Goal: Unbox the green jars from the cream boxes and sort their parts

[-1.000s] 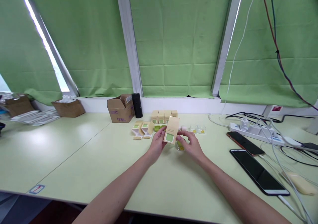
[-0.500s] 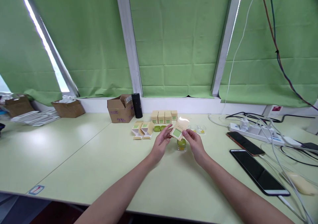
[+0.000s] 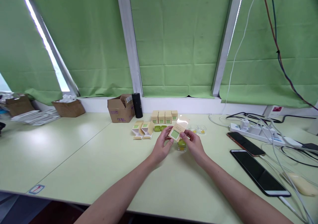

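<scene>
Between my hands is a small cream paper carton [image 3: 175, 133] with a green square on its face, tilted above the table; it may be folded flat. My left hand [image 3: 162, 148] is closed on its left edge, thumb below and fingers behind. My right hand [image 3: 194, 144] pinches its lower right corner. Just below the carton stands a small clear jar with a green lid [image 3: 182, 146], partly covered by it and by my right fingers. Green lids [image 3: 157, 128] lie behind my left hand. Clear cups with yellow bits [image 3: 201, 129] sit behind my right hand.
Two opened cream cartons [image 3: 147, 130] lie on the left, with a row of upright cartons [image 3: 161, 117] behind. A cardboard box [image 3: 121, 109] and black cylinder [image 3: 137, 105] stand farther back. Phones [image 3: 259, 172], cables and a power strip [image 3: 255, 130] occupy the right.
My left hand has closed in on the carton's left edge, its fingers previously looser. The carton has shifted slightly left and down, while my right hand has moved a little left.
</scene>
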